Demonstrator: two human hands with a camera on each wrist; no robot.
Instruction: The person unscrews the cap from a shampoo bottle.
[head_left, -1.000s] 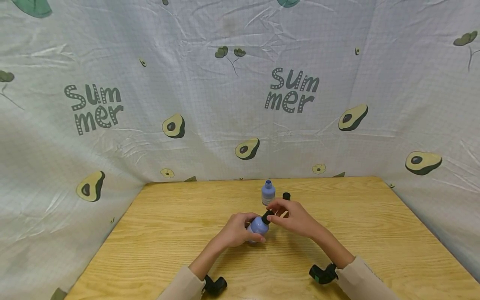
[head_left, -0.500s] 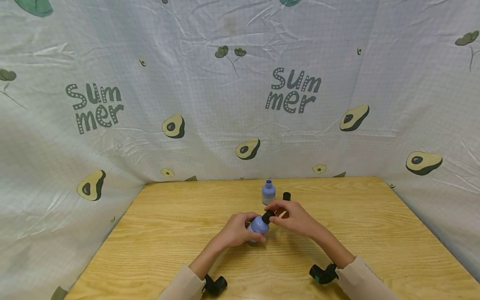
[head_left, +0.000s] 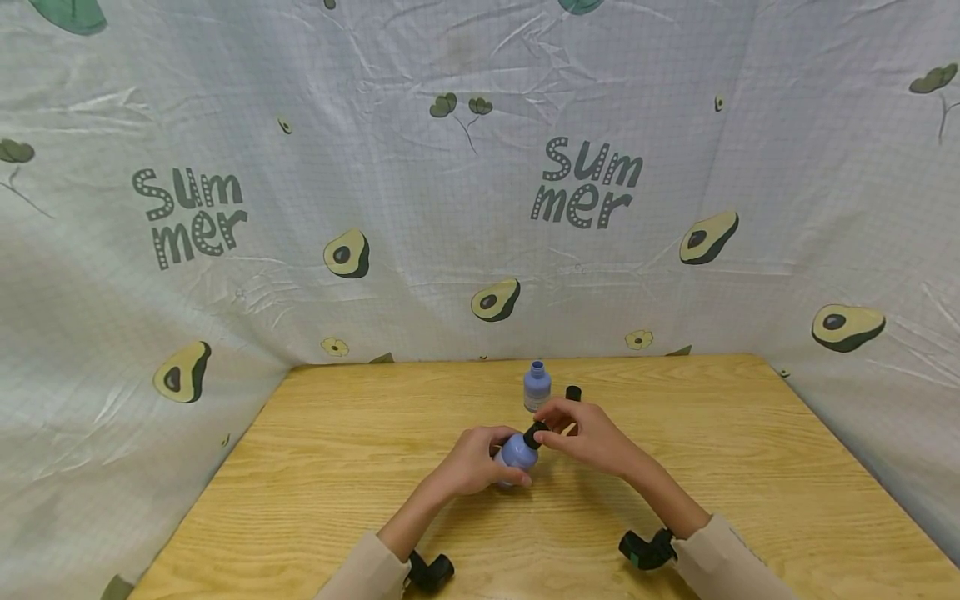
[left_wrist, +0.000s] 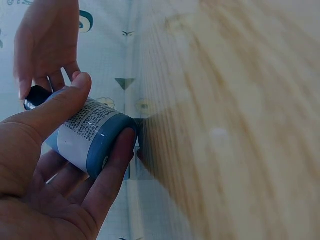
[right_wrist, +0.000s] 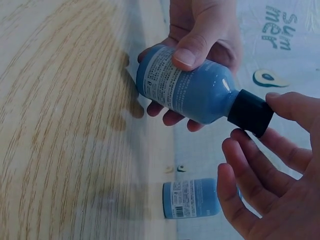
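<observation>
While the left hand (head_left: 472,462) grips a tilted blue bottle (head_left: 517,452) above the surface (head_left: 337,467), right hand (head_left: 592,437) fingers (right_wrist: 290,107) pinch its black cap (head_left: 535,434).

Head view: worn high, facing forward and down over the tabletop (head_left: 337,467) toward the printed backdrop cloth (head_left: 450,208); far off, taking in both hands and the whole surface.
Left wrist view: set close behind the left hand (left_wrist: 55,170), facing along the palm; very near, tabletop blurred and tipped on edge.
Right wrist view: set close behind the right hand (right_wrist: 270,170), facing across the fingers; very near.
Shared by all three: held blue bottle (head_left: 517,452) (left_wrist: 87,137) (right_wrist: 187,90) with black cap (head_left: 534,434) (right_wrist: 251,113).
Shared by head and right wrist: second blue bottle (head_left: 536,387) (right_wrist: 192,198).
</observation>
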